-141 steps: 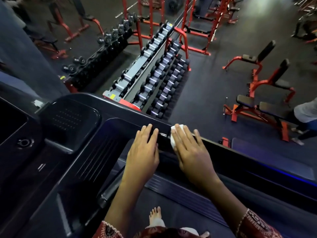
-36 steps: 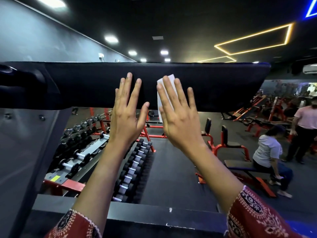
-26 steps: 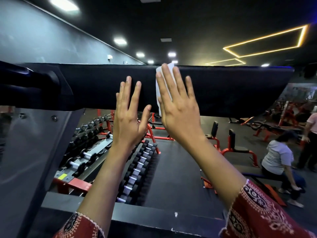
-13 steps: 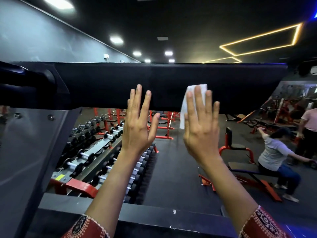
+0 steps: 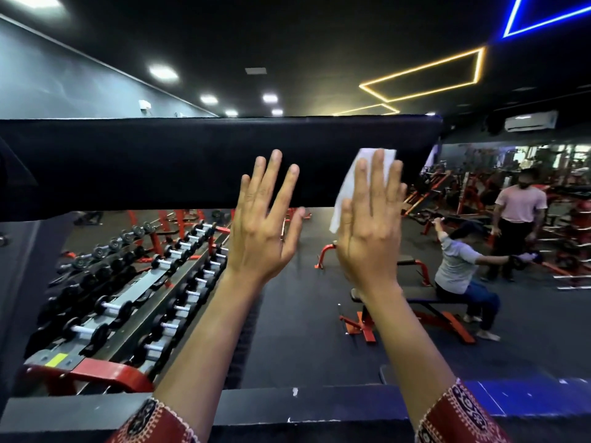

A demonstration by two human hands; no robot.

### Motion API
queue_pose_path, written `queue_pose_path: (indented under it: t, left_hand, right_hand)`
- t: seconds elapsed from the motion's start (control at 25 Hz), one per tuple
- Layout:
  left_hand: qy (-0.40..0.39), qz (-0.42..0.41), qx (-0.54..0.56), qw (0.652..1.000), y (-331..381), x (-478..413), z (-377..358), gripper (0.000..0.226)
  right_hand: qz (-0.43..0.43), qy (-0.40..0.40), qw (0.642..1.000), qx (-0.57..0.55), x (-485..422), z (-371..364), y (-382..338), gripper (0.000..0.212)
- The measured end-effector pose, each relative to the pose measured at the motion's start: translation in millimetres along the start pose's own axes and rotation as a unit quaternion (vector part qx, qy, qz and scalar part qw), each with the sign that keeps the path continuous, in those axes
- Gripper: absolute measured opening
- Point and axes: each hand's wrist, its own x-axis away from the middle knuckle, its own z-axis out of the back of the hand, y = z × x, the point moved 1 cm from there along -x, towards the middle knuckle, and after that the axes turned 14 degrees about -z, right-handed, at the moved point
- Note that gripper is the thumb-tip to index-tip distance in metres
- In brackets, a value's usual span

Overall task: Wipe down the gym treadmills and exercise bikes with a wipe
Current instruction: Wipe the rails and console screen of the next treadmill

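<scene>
A wide black treadmill console panel [image 5: 160,161] runs across the view at head height. My right hand [image 5: 371,225] lies flat with straight fingers, pressing a white wipe [image 5: 347,190] against the panel near its right end. The wipe's lower corner hangs below the panel's bottom edge. My left hand [image 5: 265,219] is raised beside it, fingers straight and spread, fingertips over the panel's lower part; whether they touch it I cannot tell.
The treadmill's black front ledge [image 5: 287,407] crosses the bottom. Beyond it stand dumbbell racks [image 5: 134,298] at left and red benches [image 5: 409,314] at right. One person sits on a bench [image 5: 460,270] and another stands behind [image 5: 518,212].
Both hands have slid right along the panel with the wipe, now close to its right end. Earlier they were down on the lower treadmill ledge.
</scene>
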Motion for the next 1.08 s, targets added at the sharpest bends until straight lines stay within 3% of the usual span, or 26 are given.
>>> queue_pose_path:
  t: [0.08,0.16,0.28,0.4,0.56,0.68,0.8,0.96,1.08]
  left_hand:
    - [0.011,0.009,-0.005,1.000,2,-5,-3,0.048]
    - [0.018,0.013,-0.007,1.000,3,-8,-4,0.048]
    - [0.018,0.012,-0.015,1.000,-2,-11,-1,0.047]
    - [0.018,0.033,-0.024,0.999,-14,-9,7,0.048]
    - [0.009,0.042,-0.038,0.998,-32,5,22,0.048]
    - [0.006,0.054,-0.044,0.998,-46,18,33,0.049]
    - [0.017,0.082,-0.044,0.996,-64,27,46,0.050]
    - [0.027,0.110,-0.050,0.992,-90,33,60,0.051]
    - [0.020,0.116,-0.054,0.992,-108,41,73,0.052]
  right_hand:
    - [0.021,0.010,0.999,0.027,-3,0,2,0.048]
    - [-0.031,0.031,0.999,-0.011,-15,0,-4,0.050]
    - [0.007,0.010,1.000,-0.017,-27,-4,-17,0.050]
    - [-0.020,0.013,0.999,-0.038,-30,-11,-30,0.047]
    - [0.103,-0.037,0.994,0.016,-10,-20,-42,0.046]
    - [0.063,-0.042,0.997,-0.008,4,-27,-57,0.048]
    - [0.174,-0.079,0.982,0.009,8,-43,-85,0.051]
    - [0.147,-0.077,0.986,-0.004,-5,-60,-121,0.051]
    - [0.243,-0.098,0.965,0.016,-4,-75,-146,0.055]
